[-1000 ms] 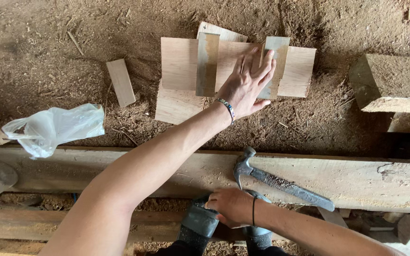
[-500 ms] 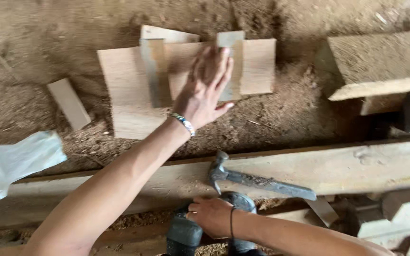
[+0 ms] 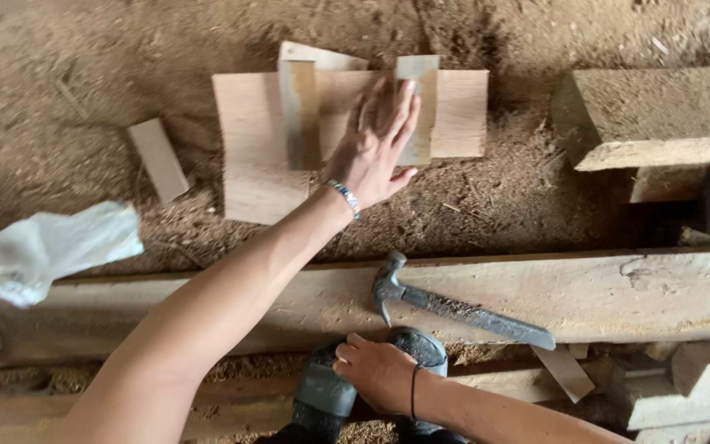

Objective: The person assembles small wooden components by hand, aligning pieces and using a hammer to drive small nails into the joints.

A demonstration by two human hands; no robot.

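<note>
Left fingers: our left hand (image 3: 375, 148) lies flat, its fingers (image 3: 394, 111) stretched straight and nearly together, clamped on nothing; they press down on the thin light-brown plywood sheet (image 3: 252, 140) and reach the narrow pale wooden strip (image 3: 417, 107) that lies across the sheet's right part.

Right fingers: our right hand (image 3: 378, 374) is low in the view, its fingers curled down beside the dark rubber shoes (image 3: 326, 395); we cannot tell if they grip something, the tips are hidden.

What changed: a second ago the left hand was spread on the right strip with the fingers fanned; now the fingers are drawn closer and the palm sits more in the middle of the sheet, between the two strips. The right hand has stayed at the same place near the shoes. It seems to us the sheet is being held steady, not lifted.

Where the sheet is: on the sawdust floor (image 3: 503, 197), above the long rough wooden beam (image 3: 618, 292). A second grey weathered strip (image 3: 300, 115) lies on its left part.

Nearby: the dark steel claw hammer (image 3: 454, 308) rests on the beam, untouched, just above the right hand.

Further out: a small loose wood offcut (image 3: 158, 160) to the left, a crumpled white plastic bag (image 3: 51, 247) at the beam's left end, and a thick timber block (image 3: 655, 115) to the right.
</note>
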